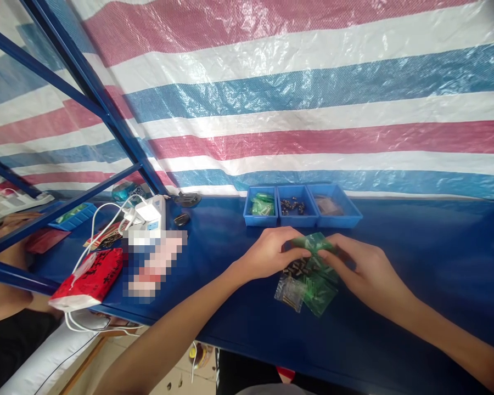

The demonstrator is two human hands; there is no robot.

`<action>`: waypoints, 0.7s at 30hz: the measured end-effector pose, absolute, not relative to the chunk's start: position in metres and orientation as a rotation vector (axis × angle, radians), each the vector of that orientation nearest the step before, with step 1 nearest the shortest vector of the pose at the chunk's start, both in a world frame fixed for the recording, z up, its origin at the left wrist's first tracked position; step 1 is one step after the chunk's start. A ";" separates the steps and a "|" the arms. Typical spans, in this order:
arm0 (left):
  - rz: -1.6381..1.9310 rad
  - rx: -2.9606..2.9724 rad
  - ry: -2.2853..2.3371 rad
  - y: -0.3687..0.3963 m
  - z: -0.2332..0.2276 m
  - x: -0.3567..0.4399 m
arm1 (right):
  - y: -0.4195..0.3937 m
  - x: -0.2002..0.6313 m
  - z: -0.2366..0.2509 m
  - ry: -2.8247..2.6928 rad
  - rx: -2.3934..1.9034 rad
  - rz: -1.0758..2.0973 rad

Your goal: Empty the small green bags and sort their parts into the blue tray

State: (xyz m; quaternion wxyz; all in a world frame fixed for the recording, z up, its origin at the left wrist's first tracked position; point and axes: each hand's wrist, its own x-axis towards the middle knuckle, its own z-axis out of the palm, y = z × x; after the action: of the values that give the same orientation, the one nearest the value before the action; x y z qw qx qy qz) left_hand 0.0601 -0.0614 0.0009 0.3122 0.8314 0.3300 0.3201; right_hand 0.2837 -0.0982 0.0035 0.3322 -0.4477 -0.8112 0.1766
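A small green plastic bag (318, 242) is stretched between my two hands above the table. My left hand (271, 253) pinches its left edge between thumb and fingers. At its right side, my right hand (360, 260) grips it the same way, with the fingertips partly hidden. Beneath the hands lies a pile of small dark metal fittings (298, 267). In front of the pile rests a clear bag (290, 292) with thin brass-coloured pins inside. Beside that is another green bag (320, 296) with slim pieces showing through it.
Three joined blue bins (297, 220) stand at the back, holding green bags, metal fittings and clear bags. Leftward are a power strip (158, 211) with white cables, a red tissue pack (91, 277) and a blue metal frame (119, 145). Another person's arm (8, 255) is beyond it.
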 end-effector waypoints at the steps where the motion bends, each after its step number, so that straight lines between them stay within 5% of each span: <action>1: 0.847 2.199 0.860 -0.062 0.001 0.060 | -0.099 0.283 0.004 -2.121 -1.165 0.464; 14: 0.836 2.180 0.867 -0.063 0.002 0.061 | -0.101 0.288 -0.001 -2.001 -1.167 0.483; 21: 1.140 2.406 1.014 -0.069 -0.014 0.066 | -0.100 0.286 0.005 -1.706 -1.194 0.716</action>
State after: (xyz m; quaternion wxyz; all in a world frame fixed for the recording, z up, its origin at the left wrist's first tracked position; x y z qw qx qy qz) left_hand 0.0662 -0.0687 -0.0144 0.1459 0.8354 0.3523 0.3958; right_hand 0.2856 -0.0997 0.0048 0.4529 -0.4834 -0.6908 0.2898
